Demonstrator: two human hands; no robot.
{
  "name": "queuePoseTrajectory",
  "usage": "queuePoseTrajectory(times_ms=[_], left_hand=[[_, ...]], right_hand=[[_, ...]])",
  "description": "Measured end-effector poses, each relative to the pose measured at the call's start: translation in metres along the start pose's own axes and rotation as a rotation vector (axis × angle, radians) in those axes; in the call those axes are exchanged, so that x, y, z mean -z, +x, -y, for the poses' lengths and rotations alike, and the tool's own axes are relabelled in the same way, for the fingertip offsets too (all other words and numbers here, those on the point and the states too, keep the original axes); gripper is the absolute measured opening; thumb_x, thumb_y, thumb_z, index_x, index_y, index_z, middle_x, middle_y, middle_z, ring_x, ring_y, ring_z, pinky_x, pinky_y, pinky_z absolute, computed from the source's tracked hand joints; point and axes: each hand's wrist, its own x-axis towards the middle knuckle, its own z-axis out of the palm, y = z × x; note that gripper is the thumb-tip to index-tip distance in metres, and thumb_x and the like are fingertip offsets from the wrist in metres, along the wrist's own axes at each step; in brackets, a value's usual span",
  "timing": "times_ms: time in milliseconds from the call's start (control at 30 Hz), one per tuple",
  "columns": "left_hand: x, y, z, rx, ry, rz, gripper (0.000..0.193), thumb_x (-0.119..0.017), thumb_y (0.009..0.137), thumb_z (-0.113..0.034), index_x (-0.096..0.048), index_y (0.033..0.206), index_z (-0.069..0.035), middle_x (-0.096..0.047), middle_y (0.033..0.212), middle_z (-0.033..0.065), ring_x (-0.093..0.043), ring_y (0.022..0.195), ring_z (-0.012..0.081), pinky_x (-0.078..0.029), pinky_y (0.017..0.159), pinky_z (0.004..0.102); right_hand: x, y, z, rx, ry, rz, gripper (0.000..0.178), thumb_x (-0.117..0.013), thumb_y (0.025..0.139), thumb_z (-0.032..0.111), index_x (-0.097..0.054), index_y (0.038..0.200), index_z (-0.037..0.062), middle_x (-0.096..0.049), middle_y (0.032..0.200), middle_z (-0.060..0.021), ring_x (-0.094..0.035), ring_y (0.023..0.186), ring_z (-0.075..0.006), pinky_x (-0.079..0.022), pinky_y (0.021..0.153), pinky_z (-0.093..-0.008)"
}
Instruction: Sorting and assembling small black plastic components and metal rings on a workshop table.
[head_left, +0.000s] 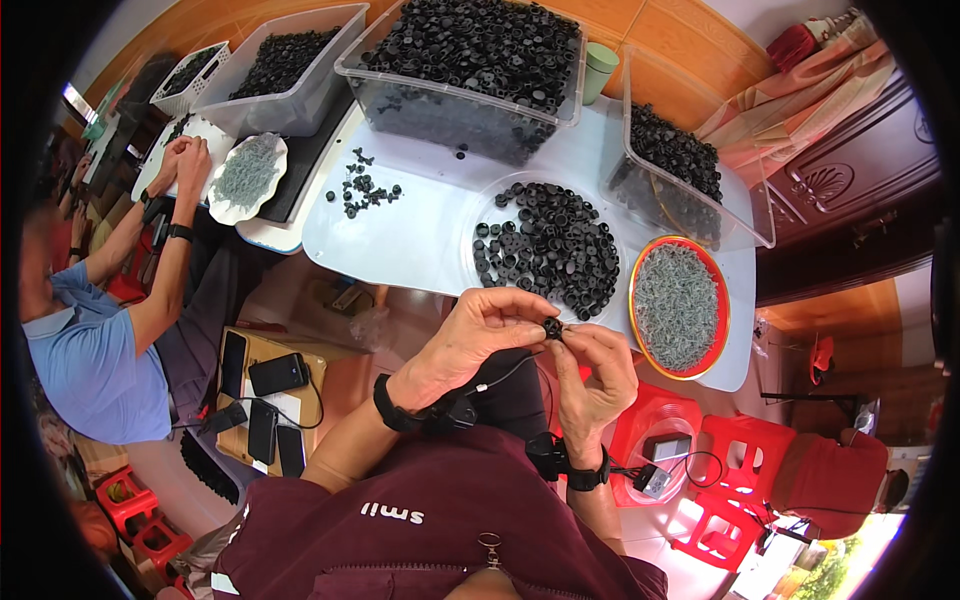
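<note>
In front of my chest, my left hand and my right hand meet at the fingertips. Pinched between them is a small round black plastic part, whose finer detail is too small to make out. Thumb and fingers of both hands press on it. Just beyond my hands, a heap of black plastic caps lies in a round clear tray on the light table. To the right of the heap stands a red-rimmed bowl full of small grey screw-like pieces.
Behind stand a large clear bin and a right-hand bin, both holding black parts. Loose black pieces lie on the table's left. A co-worker in a blue shirt works at left. Phones rest on a cardboard box.
</note>
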Motion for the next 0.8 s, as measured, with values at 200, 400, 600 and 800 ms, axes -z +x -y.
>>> queuePoseTrajectory(times_ms=[200,400,600,800], left_hand=[[-0.0006,-0.0010,0.0006,-0.009,0.017,0.014,0.023,-0.060,0.082,0.003,-0.062,0.104,0.004,-0.064,0.097,0.0110,-0.063,0.085,0.0157,-0.053,0.077,0.0264],[-0.0043,-0.0024,-0.0036,-0.056,0.110,0.008,0.021,-0.060,0.082,0.002,-0.063,0.103,0.004,-0.064,0.095,0.0111,-0.064,0.084,0.0158,-0.053,0.076,0.0249],[-0.0052,-0.0016,-0.0037,-0.055,0.102,0.038,0.021,-0.060,0.083,0.000,-0.063,0.103,0.004,-0.062,0.093,0.0087,-0.062,0.081,0.0138,-0.052,0.075,0.0231],[-0.0064,-0.0004,0.0006,-0.087,0.113,0.069,0.020,-0.059,0.084,0.000,-0.063,0.103,0.004,-0.062,0.094,0.0080,-0.062,0.081,0.0126,-0.051,0.075,0.0229]], right_hand=[[-0.0008,-0.0038,-0.0026,0.079,-0.041,-0.013,0.022,-0.071,0.066,-0.010,-0.067,0.084,0.0014,-0.063,0.084,-0.0093,-0.061,0.074,-0.0175,-0.049,0.062,-0.0254],[-0.0012,-0.0021,-0.0047,0.189,-0.099,-0.004,0.022,-0.071,0.065,-0.010,-0.067,0.083,0.0006,-0.064,0.084,-0.0100,-0.062,0.074,-0.0194,-0.050,0.064,-0.0262],[0.0012,-0.0018,-0.0041,0.142,-0.050,-0.013,0.021,-0.071,0.064,-0.011,-0.067,0.082,0.0009,-0.063,0.085,-0.0100,-0.062,0.074,-0.0193,-0.050,0.064,-0.0264],[0.0039,-0.0032,-0.0035,0.129,-0.031,-0.024,0.022,-0.073,0.063,-0.009,-0.067,0.081,0.0014,-0.063,0.084,-0.0101,-0.061,0.073,-0.0193,-0.050,0.064,-0.0271]])
